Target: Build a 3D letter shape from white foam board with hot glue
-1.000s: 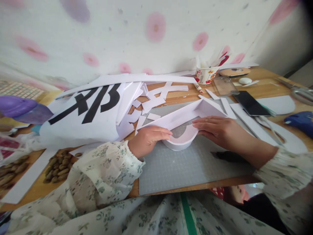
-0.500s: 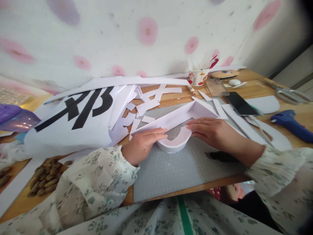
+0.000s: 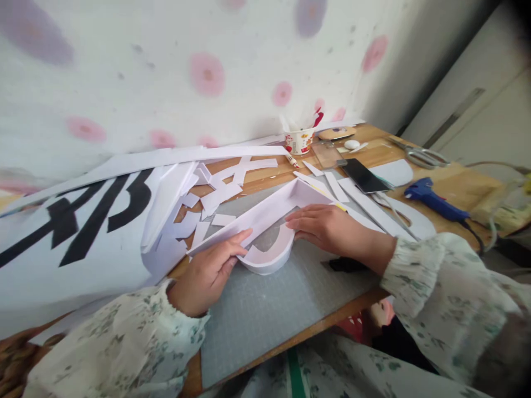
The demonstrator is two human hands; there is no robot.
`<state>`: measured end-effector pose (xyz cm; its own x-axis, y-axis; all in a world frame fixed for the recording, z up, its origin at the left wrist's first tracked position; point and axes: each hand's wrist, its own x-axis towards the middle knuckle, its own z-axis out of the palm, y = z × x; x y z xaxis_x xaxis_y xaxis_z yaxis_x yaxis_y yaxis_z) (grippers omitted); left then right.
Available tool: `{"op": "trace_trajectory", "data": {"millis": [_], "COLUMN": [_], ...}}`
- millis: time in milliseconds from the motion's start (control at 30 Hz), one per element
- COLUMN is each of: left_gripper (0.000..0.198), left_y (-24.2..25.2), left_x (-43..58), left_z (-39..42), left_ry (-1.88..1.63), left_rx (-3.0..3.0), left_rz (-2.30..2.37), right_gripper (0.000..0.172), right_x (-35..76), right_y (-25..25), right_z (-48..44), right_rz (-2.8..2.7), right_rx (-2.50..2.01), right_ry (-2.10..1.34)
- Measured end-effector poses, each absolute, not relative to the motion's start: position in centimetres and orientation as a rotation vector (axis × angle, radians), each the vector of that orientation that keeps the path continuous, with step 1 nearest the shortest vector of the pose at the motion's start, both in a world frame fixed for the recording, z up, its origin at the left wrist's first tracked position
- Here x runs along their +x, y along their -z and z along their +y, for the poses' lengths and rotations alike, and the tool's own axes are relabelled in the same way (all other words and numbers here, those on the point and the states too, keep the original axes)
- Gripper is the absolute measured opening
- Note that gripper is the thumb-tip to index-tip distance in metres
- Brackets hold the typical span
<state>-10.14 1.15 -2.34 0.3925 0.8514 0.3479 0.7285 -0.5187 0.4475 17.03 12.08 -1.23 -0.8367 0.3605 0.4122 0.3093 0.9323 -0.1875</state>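
On the grey cutting mat (image 3: pixel 249 326) lies a white hollow letter shape (image 3: pixel 265 221) of foam board or stiff paper, with long straight walls and a rounded wall bulging toward me. My left hand (image 3: pixel 207 271) holds its left part, one finger laid along the straight wall and the others by the curve's left end. At the curve's right end, my right hand (image 3: pixel 327 229) grips the wall with its fingertips, palm down. Part of the right wall is hidden behind that hand. A dark object (image 3: pixel 346 264) lies on the mat beneath my right wrist.
White scraps (image 3: pixel 222 193) are strewn behind the shape. A big sheet with black lettering (image 3: pixel 83 265) covers the left side. To the right are a black phone (image 3: pixel 365 176), a blue glue gun (image 3: pixel 435 199) and scissors (image 3: pixel 421 155). A paper cup (image 3: pixel 299 141) stands by the wall.
My view has swung right, so everything sits farther left. My left hand's fingers have parted and shifted on the straight wall. The right hand keeps its place at the curve's end.
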Motion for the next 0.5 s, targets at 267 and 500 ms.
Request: {"op": "trace_trajectory", "data": {"millis": [267,500], "left_gripper": [0.018,0.016], "left_y": [2.73,3.2], "left_x": [-10.58,-11.0], "left_z": [1.36,1.46], "left_ry": [-0.78,-0.781], "left_rx": [2.416,2.402], "left_rz": [1.42,1.413], "right_gripper": [0.029,0.04], "right_x": [17.2,17.76], "right_y": [1.02,0.9], "right_z": [12.45,12.74], "right_rz": [-2.702,-2.756], "right_rx": [-0.438,-0.472], "right_ry": [-0.148,-0.088]}}
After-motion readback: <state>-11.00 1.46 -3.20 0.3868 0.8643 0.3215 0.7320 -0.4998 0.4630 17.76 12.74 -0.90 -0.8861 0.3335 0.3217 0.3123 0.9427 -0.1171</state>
